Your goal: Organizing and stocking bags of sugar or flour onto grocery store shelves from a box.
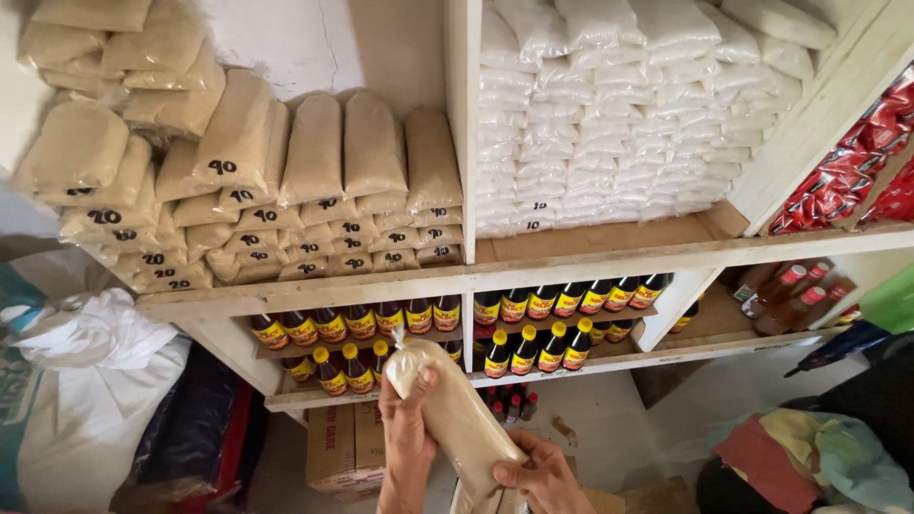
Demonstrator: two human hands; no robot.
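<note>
Both hands hold one long clear bag of tan grain (455, 409), tilted with its knotted top toward the shelves. My left hand (407, 433) grips its upper left side, thumb over the bag. Low in the picture, my right hand (543, 476) clasps the bag's lower end from the right. Straight ahead, the upper left shelf compartment holds stacked bags of the same tan grain (314, 181), several marked with black numbers.
White shelving (464, 143) faces me. Small white-grain bags (609, 124) fill the upper right compartment. Dark sauce bottles with yellow caps (533, 352) line the lower shelves. A white sack (86, 381) stands at left, cardboard boxes (343, 447) below, red packets (847, 162) at far right.
</note>
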